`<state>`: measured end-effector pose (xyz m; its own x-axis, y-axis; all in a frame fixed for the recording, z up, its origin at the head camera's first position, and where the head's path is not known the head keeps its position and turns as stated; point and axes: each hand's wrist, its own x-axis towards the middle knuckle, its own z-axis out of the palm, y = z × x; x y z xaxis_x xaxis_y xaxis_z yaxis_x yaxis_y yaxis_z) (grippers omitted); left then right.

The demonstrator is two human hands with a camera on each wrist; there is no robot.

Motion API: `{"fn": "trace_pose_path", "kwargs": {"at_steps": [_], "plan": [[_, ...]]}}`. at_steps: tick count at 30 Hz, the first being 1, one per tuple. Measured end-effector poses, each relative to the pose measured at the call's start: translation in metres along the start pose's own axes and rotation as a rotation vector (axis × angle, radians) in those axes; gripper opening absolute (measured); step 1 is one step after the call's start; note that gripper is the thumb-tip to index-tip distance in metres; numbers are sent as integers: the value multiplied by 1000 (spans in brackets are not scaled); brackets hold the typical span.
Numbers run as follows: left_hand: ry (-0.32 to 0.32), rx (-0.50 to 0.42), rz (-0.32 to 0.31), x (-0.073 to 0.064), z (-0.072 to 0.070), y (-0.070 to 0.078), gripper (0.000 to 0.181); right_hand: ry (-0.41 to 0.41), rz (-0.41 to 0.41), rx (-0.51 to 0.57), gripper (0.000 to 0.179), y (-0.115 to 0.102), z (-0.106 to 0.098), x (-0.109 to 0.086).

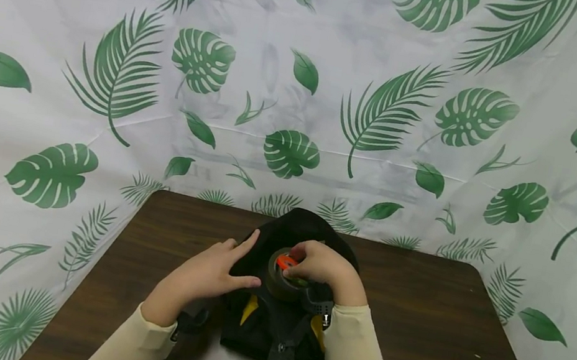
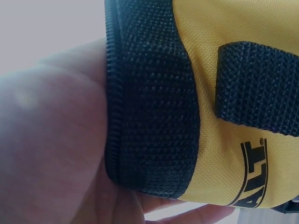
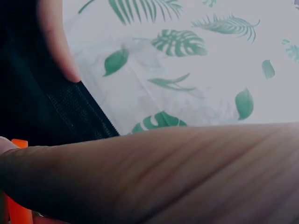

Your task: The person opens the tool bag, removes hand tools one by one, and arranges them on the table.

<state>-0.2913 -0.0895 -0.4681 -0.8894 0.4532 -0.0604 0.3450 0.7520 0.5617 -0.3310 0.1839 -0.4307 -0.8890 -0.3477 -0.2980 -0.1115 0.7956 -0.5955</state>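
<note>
Right grip (image 1: 326,266) pinching orange object (image 1: 285,261) at fingertips (image 1: 298,250); left grip (image 1: 207,272) spread at bag (image 1: 295,224).

The black bag (image 1: 274,233) blocks the middle; passage lies over the tabletop (image 1: 423,333) rightward.

1 table (image 1: 429,328), 1 bag (image 1: 295,225), 1 ring (image 1: 274,280) and 1 orange object (image 1: 284,261) show.
</note>
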Motion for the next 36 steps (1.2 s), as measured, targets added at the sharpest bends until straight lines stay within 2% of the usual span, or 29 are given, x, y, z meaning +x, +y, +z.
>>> {"fn": "trace_pose_path", "kwargs": {"at_steps": [9, 16, 20, 24, 31, 36], "plan": [[-1, 13, 10, 0, -1, 1, 101, -22, -12, 17, 53, 2, 2, 7], [-12, 12, 9, 0, 0, 0, 101, 91, -19, -33, 56, 7, 5, 6], [-11, 10, 4, 2, 0, 0, 101, 162, -57, 21, 59, 8, 0, 1], [-11, 18, -4, 3, -1, 1, 101, 188, -111, 77, 58, 8, -5, -4], [-11, 15, -9, 2, 0, 1, 102, 246, -257, 85, 76, 11, -7, -13], [-8, 6, 2, 2, 0, 0, 102, 312, -307, 73, 74, 17, -11, -23]]}}
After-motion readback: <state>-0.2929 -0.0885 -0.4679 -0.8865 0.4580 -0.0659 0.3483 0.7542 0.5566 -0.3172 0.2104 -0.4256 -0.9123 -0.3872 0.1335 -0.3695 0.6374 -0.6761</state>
